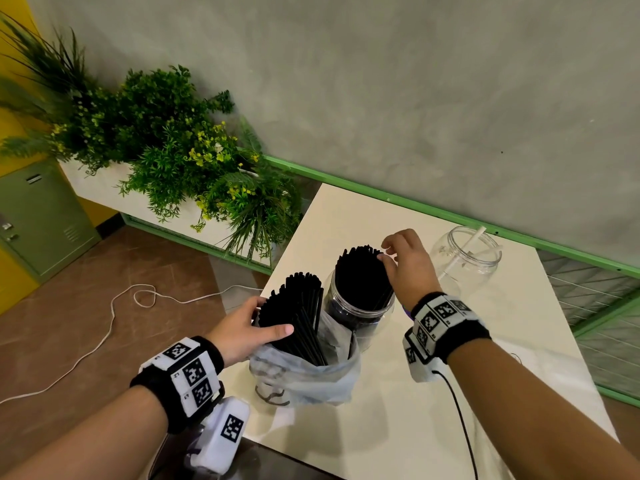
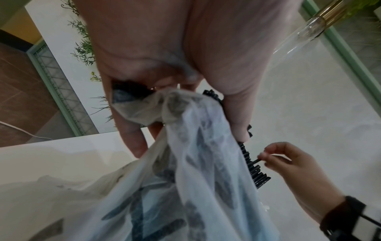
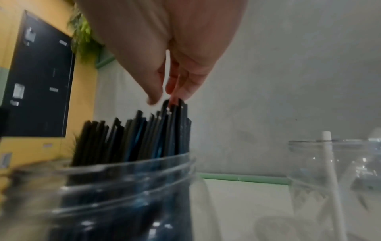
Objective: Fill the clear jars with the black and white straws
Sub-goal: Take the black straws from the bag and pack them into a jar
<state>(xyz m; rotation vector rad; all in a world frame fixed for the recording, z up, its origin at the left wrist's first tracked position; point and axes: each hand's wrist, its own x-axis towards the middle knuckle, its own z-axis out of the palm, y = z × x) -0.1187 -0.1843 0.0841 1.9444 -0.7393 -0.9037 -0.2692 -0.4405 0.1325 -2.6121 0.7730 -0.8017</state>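
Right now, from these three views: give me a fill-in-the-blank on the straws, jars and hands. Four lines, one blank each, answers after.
1. The left hand holds black straws that stand in a plastic ____.
2. The near jar is packed with ____ straws.
3. The far jar holds one ____ straw.
4. The right hand touches the straw tips in the ____ jar.

Answers: bag; black; white; near

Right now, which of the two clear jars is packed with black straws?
The nearer jar, under the right hand, whose fingers touch its black straws. The far jar by the wall holds only a white straw.
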